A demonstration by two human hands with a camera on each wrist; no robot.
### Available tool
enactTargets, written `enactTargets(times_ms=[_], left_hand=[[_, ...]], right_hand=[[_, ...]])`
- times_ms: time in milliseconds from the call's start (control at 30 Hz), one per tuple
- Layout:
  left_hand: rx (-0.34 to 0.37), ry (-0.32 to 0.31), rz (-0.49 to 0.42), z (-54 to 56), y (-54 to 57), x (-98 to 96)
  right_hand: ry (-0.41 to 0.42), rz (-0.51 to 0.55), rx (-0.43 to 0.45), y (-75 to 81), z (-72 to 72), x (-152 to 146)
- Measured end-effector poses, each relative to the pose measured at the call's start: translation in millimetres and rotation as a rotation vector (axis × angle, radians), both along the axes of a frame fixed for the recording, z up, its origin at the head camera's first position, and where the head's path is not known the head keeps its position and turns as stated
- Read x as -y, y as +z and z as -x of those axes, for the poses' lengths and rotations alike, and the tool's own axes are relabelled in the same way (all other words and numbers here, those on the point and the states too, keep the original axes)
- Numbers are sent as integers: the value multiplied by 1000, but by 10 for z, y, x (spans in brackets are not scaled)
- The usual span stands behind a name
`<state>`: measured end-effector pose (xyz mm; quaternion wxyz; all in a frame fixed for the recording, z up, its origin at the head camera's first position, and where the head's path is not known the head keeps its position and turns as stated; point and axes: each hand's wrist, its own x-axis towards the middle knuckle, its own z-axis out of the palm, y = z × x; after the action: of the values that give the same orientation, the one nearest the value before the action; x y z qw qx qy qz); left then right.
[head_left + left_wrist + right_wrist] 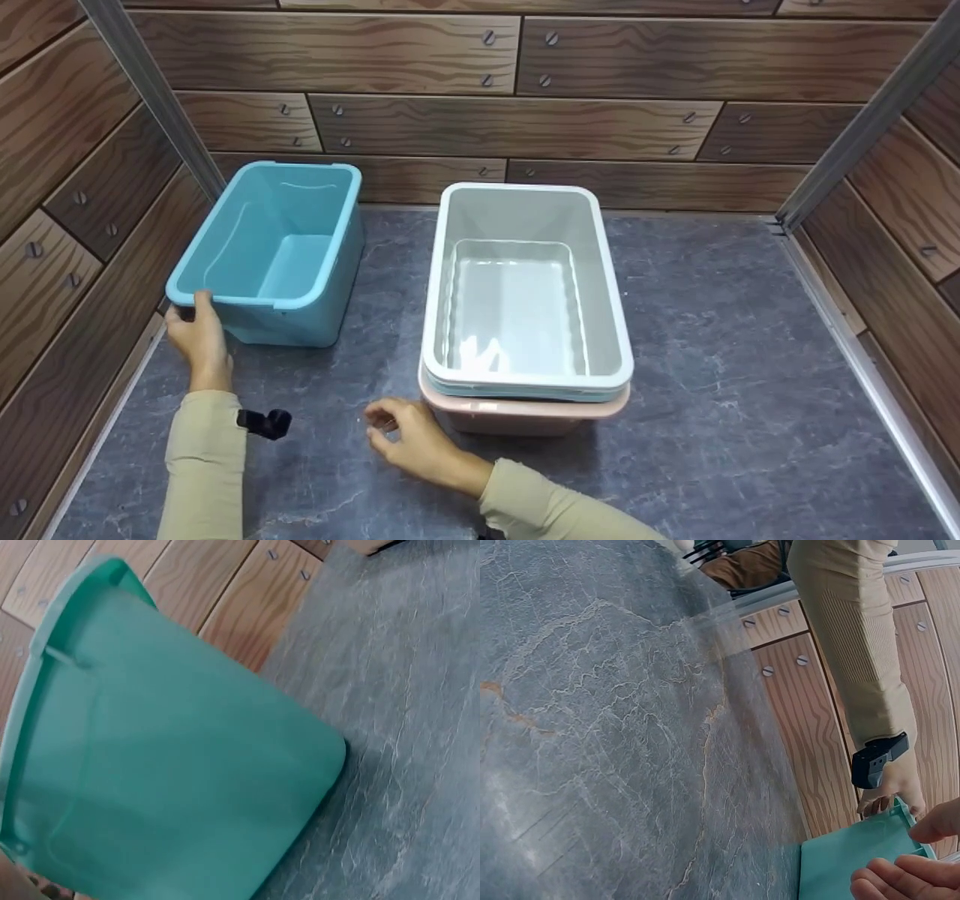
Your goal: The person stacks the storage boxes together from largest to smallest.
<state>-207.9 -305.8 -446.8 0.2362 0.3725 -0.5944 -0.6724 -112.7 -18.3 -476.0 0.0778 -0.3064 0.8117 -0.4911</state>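
Observation:
A light-blue plastic storage bin (281,324) stands at the back left, its open top facing up. At its front-left corner my left hand (201,341) grips the rim, thumb on top and fingers partly hidden beneath. The left wrist view shows the bin's outer wall (180,742) up close. My right hand (424,442) hovers with loosely bent fingers, holding nothing, just left of a stack of nested bins. On top of that stack is a white bin (525,206); a blue rim (517,391) shows under it, and a pink bin (525,408) is lowest.
Dark grey marbled tabletop (720,360) extends around the bins. Wood-patterned panels (510,124) enclose the back and both sides, with metal strips (862,375) along edges and corners. Each wrist wears a camera; the left one (266,424) is black.

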Motion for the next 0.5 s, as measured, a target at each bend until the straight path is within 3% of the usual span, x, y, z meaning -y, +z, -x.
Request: enactTargets(times_ms=[500], left_hand=[[-29, 15, 76, -28, -47, 24]], right_hand=[[1, 9, 9, -20, -3, 8]])
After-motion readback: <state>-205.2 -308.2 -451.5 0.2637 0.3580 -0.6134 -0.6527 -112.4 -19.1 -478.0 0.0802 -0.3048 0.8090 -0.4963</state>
